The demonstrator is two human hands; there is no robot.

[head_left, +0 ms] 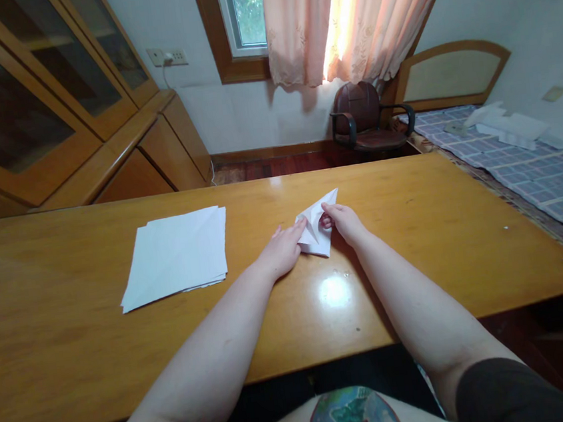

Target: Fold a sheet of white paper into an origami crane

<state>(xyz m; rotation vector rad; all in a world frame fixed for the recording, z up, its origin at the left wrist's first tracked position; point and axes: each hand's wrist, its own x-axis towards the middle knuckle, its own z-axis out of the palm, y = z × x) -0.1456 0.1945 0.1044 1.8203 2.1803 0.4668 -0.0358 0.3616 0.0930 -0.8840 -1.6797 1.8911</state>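
A small white folded paper (316,233) lies on the wooden table, with several creases and a pointed corner aimed to the far right. My left hand (286,247) rests along its left edge, fingers stretched out and pressing on the paper. At the upper right side, my right hand (341,219) pinches a raised flap between thumb and curled fingers. Left of my hands is a stack of white paper sheets (178,252), its edges slightly uneven.
The wooden table (430,242) spans the view. Beyond its far edge stands a brown office chair (365,118) below a pink curtain (300,28). Wooden cabinets (128,146) are at the left, and a bed (521,152) with a checked sheet is at the right.
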